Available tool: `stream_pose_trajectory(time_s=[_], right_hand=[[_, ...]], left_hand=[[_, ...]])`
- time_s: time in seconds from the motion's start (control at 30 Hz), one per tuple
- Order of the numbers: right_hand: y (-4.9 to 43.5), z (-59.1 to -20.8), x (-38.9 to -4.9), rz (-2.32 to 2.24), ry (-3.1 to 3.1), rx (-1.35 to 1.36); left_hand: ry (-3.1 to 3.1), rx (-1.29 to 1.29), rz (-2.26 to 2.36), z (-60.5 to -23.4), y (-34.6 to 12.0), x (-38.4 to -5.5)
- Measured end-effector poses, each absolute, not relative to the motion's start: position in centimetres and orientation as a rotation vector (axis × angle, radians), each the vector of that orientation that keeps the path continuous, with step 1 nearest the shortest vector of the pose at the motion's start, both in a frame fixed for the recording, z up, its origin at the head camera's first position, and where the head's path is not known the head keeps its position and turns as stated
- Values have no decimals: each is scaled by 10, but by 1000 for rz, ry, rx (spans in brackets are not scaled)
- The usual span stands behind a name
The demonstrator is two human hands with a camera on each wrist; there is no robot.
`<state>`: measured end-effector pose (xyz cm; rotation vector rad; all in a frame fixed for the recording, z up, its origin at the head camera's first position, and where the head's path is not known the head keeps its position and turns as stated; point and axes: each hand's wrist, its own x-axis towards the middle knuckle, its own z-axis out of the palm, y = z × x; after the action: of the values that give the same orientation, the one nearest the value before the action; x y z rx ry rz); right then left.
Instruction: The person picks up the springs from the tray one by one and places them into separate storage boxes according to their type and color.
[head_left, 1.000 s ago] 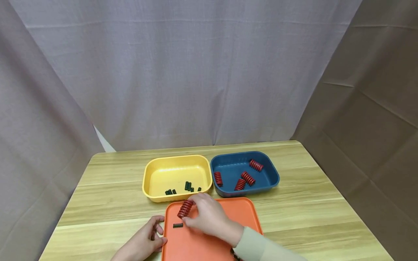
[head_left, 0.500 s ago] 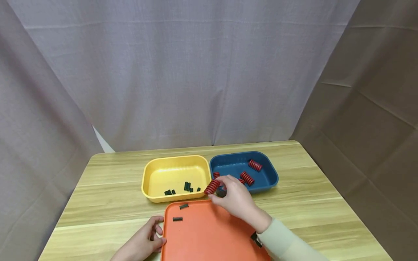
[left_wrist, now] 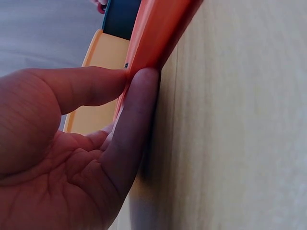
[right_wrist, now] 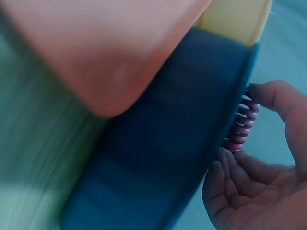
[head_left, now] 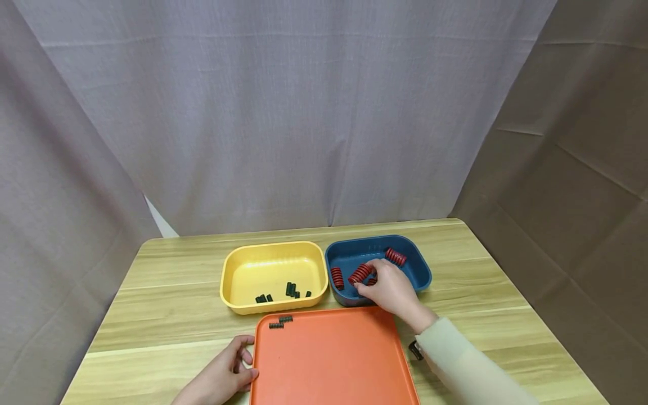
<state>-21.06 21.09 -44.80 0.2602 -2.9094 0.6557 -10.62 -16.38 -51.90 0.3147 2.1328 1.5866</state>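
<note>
My right hand (head_left: 390, 286) pinches a red coil spring (head_left: 360, 273) over the blue bin (head_left: 349, 243). In the right wrist view that spring (right_wrist: 243, 124) shows between thumb and fingers, beyond the bin's wall (right_wrist: 192, 120). Several more red springs, among them one at the left (head_left: 337, 278) and one at the far right (head_left: 396, 257), lie in the bin. My left hand (head_left: 220, 374) pinches the left rim of the orange tray (head_left: 334, 360), the thumb (left_wrist: 96, 84) and forefinger (left_wrist: 136, 110) meeting at its edge. Two small dark springs (head_left: 276, 325) lie near the tray's far left corner.
A yellow bin (head_left: 273, 246) holding several small dark springs (head_left: 291, 289) stands left of the blue one, side by side. Both are just behind the tray on the wooden table (head_left: 172, 292). Grey curtains (head_left: 304, 124) hang behind and along both sides.
My right hand has carried the red spring from over the tray's far left to the blue bin. One small dark spring has shifted toward the tray's far rim. The left hand stays put.
</note>
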Motion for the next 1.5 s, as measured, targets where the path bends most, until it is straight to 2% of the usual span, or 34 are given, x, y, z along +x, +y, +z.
stream_pose_trajectory(time_s=[0.37,0.9,1.17,1.5], right_hand=[[220,-461,-231,695,-3030,239],[222,-468,-230,697,-3002,242],[215,-460,-221,737,-2884,278],[185,-445,-192,908,-2722,420]], left_hand=[[2151,335,1574,-519,-163,-107],[2155,341,1571,-518,-163,-104],[2155,336,1563,-518,-164,-104],[2156,344,1565,-518,-166,-105]])
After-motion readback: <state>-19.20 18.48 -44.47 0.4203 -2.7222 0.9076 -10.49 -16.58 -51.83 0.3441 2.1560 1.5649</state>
